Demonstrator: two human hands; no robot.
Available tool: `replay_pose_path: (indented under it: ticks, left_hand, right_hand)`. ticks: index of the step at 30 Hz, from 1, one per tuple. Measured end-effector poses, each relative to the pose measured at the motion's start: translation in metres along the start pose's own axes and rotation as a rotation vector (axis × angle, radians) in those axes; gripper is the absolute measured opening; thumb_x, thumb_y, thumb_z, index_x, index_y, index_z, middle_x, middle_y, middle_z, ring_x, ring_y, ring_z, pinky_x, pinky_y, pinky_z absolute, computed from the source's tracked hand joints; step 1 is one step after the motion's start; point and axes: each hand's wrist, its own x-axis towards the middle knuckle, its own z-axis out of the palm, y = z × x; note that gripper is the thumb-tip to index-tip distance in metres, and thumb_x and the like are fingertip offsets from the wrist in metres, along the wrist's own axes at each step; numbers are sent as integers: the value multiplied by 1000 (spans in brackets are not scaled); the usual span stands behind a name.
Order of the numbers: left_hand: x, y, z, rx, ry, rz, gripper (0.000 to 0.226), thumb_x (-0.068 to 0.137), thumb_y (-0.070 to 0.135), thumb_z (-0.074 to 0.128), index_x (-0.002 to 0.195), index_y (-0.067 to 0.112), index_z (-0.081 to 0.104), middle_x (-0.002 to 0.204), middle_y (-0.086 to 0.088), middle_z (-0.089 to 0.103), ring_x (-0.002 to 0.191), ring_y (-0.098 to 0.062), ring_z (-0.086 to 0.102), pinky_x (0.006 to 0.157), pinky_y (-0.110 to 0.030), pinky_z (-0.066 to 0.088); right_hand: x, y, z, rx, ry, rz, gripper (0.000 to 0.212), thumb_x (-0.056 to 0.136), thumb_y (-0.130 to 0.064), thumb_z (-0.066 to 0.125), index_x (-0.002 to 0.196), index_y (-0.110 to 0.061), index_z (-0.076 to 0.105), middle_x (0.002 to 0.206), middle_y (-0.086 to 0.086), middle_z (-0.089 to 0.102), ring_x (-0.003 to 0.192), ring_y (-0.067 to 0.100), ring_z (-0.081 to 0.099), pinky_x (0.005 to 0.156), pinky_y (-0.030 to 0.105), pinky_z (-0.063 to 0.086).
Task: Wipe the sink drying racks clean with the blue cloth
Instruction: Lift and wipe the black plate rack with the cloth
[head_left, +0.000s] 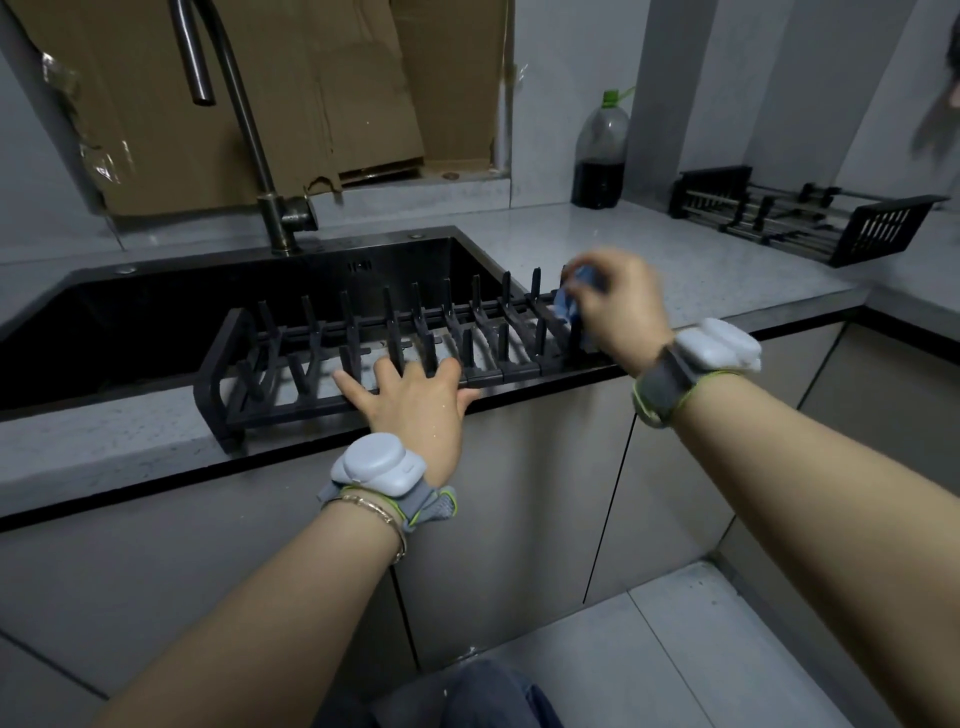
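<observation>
My right hand (618, 306) is closed around the blue cloth (570, 301). It presses the cloth against the tall pegs at the right end of the black rack (363, 358). The hand looks a bit blurry, so I think it is rubbing. My left hand (415, 400) is open and flat, with the fingers spread wide. It rests on the front edge of the rack and holds nothing. I think it is there to keep the rack from sliding while I wipe.

The rack sits across the front of the dark sink (156, 322), with its front edge on the grey counter (675, 270). That way any drips can fall into the sink. The tap (249, 130) stands behind the sink.

A second rack (800, 218) lies on the counter far to the right, well apart from my hands. I guess it needs a wipe too. A bottle (600, 156) with dark drink stands in the corner near it. Brown cardboard (260, 93) leans on the wall behind the tap
</observation>
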Motion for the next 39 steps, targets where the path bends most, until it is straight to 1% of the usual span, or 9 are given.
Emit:
replay_pose_path:
  ticks: [3, 8, 11, 15, 25, 29, 32, 35, 39]
  left_hand:
    - [-1, -1, 0, 12, -10, -7, 41, 95, 50, 35, 120, 20, 50, 119, -8, 55, 127, -36, 28, 105, -69, 3]
    - [0, -1, 1, -3, 0, -20, 41, 95, 48, 38, 120, 19, 52, 119, -11, 55, 128, -37, 27, 105, -70, 3]
    - [1, -1, 1, -16, 13, -25, 40, 94, 47, 41, 118, 18, 54, 118, -13, 55, 127, -38, 29, 104, -70, 4]
    - [-5, -2, 8, -29, 34, -31, 37, 89, 45, 53, 108, 15, 62, 108, -16, 61, 122, -42, 37, 100, -74, 9]
    - [-4, -1, 2, -2, -36, -30, 41, 94, 49, 39, 120, 20, 53, 120, -10, 55, 127, -37, 27, 104, -70, 7]
    - [-2, -2, -2, 0, -66, -32, 40, 95, 50, 36, 118, 22, 51, 118, -8, 56, 127, -36, 27, 105, -69, 7]
    - [2, -2, -6, -3, -90, -28, 39, 95, 52, 34, 116, 23, 51, 117, -7, 57, 127, -35, 27, 105, -69, 7]
    - [1, -4, -8, -1, -108, -34, 38, 95, 51, 34, 115, 23, 51, 116, -7, 58, 126, -35, 28, 105, -68, 7]
    - [1, -3, -6, -5, -93, -39, 38, 95, 50, 35, 117, 23, 51, 118, -7, 58, 127, -36, 28, 105, -69, 8]
  right_hand:
    - [7, -3, -18, 215, 310, 160, 14, 89, -7, 54, 99, -6, 63, 84, -8, 57, 85, 15, 58, 77, 28, 48]
    - [-12, 5, -28, -76, -402, 108, 41, 94, -15, 48, 134, -11, 44, 130, 11, 51, 116, 24, 50, 101, 38, 40]
    - [-17, 10, -28, -392, -539, -61, 64, 82, 1, 54, 142, -10, 33, 144, 12, 37, 131, 28, 35, 108, 36, 30]
    - [-11, 12, -29, -563, -513, -106, 46, 82, -3, 59, 125, -17, 52, 121, 12, 58, 109, 33, 52, 86, 39, 44]
    - [-10, 5, -22, -617, -495, -172, 30, 82, 2, 53, 108, -11, 59, 99, 6, 62, 99, 32, 55, 69, 28, 32]
    - [-12, 12, -19, -347, -345, -94, 26, 78, 8, 54, 98, -9, 60, 76, -9, 53, 85, 22, 56, 60, 23, 31]
    - [-6, 12, -14, 392, 74, 216, 25, 79, 11, 51, 77, -14, 52, 72, -6, 58, 56, 0, 58, 51, 21, 47]
    - [12, 21, -30, 797, 458, 385, 20, 83, 1, 54, 79, -17, 45, 74, -1, 54, 60, 5, 58, 61, 27, 52]
    - [10, 26, -48, 723, 313, 427, 11, 91, -22, 49, 83, -18, 42, 80, 3, 51, 67, 15, 59, 62, 25, 47]
